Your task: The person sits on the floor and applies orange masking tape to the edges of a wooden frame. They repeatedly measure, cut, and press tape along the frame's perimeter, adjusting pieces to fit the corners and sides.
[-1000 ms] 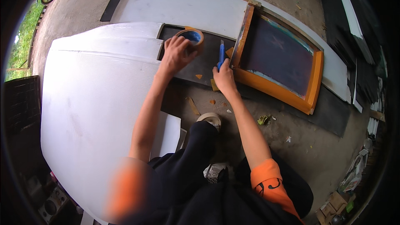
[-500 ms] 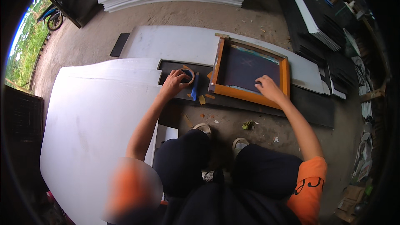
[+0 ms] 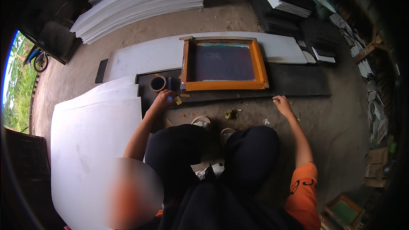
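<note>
The head camera is looking down at the person's dark knees [image 3: 175, 144], which are bending low at the bottom middle, maybe to bring the hands near the boards. At the lower left, big white sheets [image 3: 96, 145] are lying in a pile. Left of the middle, the left hand [image 3: 159, 101] is reaching to the near end of a blue knife [image 3: 170, 82]; I cannot tell if it is gripping it. Well apart, right of the middle, the right hand [image 3: 282, 105] is hanging by the near edge of a long black board [image 3: 294, 79]. Its fingers are bending, but I cannot tell if they are pinching anything. Beside the knife, a tape roll [image 3: 158, 90] is lying on its side, so it is probably not rolling away. Near the middle, an orange frame [image 3: 226, 85] is resting flat, with the boards likely keeping it level. At the upper left, a white stack [image 3: 140, 10] is lying flat, perhaps to stop bending.
</note>
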Tool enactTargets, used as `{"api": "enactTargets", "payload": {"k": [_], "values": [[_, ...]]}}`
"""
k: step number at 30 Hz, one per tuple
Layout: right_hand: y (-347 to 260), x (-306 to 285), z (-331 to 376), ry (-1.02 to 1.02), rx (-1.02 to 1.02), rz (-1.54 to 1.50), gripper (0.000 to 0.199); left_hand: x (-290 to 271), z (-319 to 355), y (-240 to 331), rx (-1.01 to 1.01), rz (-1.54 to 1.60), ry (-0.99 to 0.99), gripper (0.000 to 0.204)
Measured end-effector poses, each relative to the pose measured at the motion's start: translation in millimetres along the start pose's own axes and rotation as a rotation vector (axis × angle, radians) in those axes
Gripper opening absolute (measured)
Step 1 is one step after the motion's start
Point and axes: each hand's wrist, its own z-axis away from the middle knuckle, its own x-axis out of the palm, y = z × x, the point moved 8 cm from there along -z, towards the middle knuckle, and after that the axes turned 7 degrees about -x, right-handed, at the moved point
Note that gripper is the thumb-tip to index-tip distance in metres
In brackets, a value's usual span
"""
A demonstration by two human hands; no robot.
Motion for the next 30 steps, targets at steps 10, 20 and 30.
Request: {"api": "enactTargets", "payload": {"k": [10, 20, 30], "values": [[18, 47, -102, -0.033, -0.048, -0.129, 0.027, 44, -103, -8, 0.024, -0.187, -0.185, 0.016], [32, 65, -119, -0.089, -0.06, -0.124, 0.016, 63, -147, -25, 0.085, -0.09, -0.409, 0.011], [30, 60, -112, -0.1, -0.107, -0.16, 0.015, 67, -149, -31, 0.121, -0.068, -0.425, 0.012]]}}
